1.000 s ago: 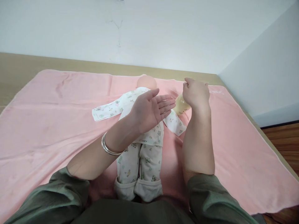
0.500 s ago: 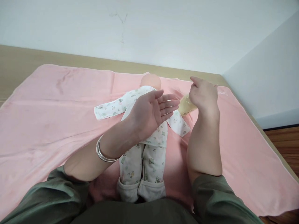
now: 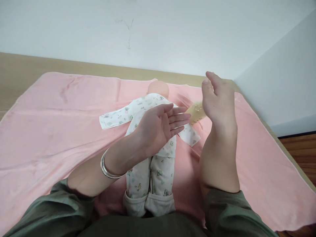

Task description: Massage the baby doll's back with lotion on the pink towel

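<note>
A baby doll point(image 3: 163, 168) in white printed top and trousers lies on a pink blanket point(image 3: 74, 115), its head away from me. Over its torso is my left hand point(image 3: 160, 126), palm up and holding nothing, fingers stretched to the right. A silver bangle circles that wrist. To the right, my right hand point(image 3: 219, 98) is raised with thumb and forefinger apart; its other fingers are mostly hidden. Between the hands shows a bottle point(image 3: 196, 112) of pale yellow liquid, beside the doll's right-hand sleeve. My hands partly cover the bottle.
The blanket lies over a wooden surface point(image 3: 98, 67) that meets a white wall point(image 3: 158, 36) at the back. A grey wall panel point(image 3: 283, 82) stands at the right. Brown wood flooring point(image 3: 300, 154) shows past the right edge.
My right hand has turned and risen slightly, so that thumb and forefinger now show apart. My left hand keeps nearly the same pose, slightly lower in view.
</note>
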{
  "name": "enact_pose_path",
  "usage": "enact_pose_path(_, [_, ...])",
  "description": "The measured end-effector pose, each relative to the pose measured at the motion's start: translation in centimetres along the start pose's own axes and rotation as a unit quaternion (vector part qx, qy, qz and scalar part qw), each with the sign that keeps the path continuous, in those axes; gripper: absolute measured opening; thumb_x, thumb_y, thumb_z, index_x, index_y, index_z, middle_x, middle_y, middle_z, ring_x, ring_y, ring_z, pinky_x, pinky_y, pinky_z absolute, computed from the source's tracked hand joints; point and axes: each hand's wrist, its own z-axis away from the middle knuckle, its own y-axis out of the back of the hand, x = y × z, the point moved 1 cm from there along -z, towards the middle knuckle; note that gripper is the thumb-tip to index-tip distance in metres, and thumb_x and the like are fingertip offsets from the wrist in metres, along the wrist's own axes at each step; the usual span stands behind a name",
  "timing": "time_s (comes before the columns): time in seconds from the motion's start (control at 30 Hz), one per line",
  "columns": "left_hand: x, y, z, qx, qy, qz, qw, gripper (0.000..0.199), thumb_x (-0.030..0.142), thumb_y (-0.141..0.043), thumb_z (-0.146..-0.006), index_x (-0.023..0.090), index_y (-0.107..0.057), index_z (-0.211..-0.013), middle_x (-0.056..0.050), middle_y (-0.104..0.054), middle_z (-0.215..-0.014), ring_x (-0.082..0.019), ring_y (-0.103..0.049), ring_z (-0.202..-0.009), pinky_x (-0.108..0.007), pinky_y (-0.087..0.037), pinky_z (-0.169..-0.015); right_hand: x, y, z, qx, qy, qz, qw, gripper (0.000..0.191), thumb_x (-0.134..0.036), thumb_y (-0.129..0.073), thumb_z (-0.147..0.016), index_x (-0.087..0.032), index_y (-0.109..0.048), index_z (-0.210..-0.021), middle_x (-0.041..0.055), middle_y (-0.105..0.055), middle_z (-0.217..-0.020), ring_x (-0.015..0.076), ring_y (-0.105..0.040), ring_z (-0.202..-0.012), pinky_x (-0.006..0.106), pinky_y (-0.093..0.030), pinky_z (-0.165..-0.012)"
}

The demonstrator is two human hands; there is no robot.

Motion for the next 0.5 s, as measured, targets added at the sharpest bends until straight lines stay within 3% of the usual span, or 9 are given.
enact_pose_path(0.1, [0.4, -0.4, 0.8, -0.037, -0.027, -0.036, 0.998, 0.052, 0.045, -0.034, -0.099, 0.013, -0.063, -0.128, -0.015, -0.07, -0.134, -0.034, -0.06, -0.137, -0.053, -0.045, -0.123, -3.3, -0.1, 1.6, -0.031, 0.068, -0.039, 0.996, 0.053, -0.043, -0.031, -0.107, -0.024, -0.043, -0.156, 0.0034, -0.034, -0.166, 0.0203, -0.03, -0.157, 0.049, -0.029, -0.132])
enact_pose_path(0.23, [1.5, -0.5, 2.2, -0.068, -0.082, -0.117, 0.987, 0.07, 0.057, -0.012, -0.102, 0.021, -0.062, -0.133, -0.007, -0.072, -0.131, -0.031, -0.045, -0.15, -0.051, -0.039, -0.128, -7.1, -0.6, 3.9, -0.028, 0.144, 0.003, 0.989, 0.059, -0.052, -0.023, -0.108, -0.027, -0.031, -0.161, 0.0004, -0.014, -0.172, 0.021, -0.006, -0.163, 0.052, -0.007, -0.136])
enact_pose_path(0.37, [2.6, 0.4, 3.0, -0.037, -0.14, -0.189, 0.971, 0.08, 0.056, 0.002, -0.102, 0.028, -0.066, -0.132, 0.001, -0.071, -0.132, -0.026, -0.026, -0.159, -0.05, -0.038, -0.127, -9.6, -1.1, 6.2, 0.013, 0.18, 0.054, 0.982, 0.071, -0.059, -0.012, -0.104, -0.021, -0.017, -0.165, 0.002, 0.003, -0.173, 0.0221, 0.009, -0.162, 0.049, 0.001, -0.137])
enact_pose_path(0.5, [2.7, 1.3, 2.8, 0.017, -0.208, -0.257, 0.944, 0.082, 0.06, 0.006, -0.1, 0.031, -0.059, -0.142, 0.006, -0.061, -0.147, -0.029, -0.013, -0.161, -0.056, -0.038, -0.126, -11.4, -1.2, 8.2, -0.009, 0.223, 0.09, 0.971, 0.09, -0.074, -0.024, -0.099, -0.013, -0.02, -0.165, 0.0087, -0.007, -0.173, 0.0298, 0.007, -0.161, 0.049, -0.001, -0.138])
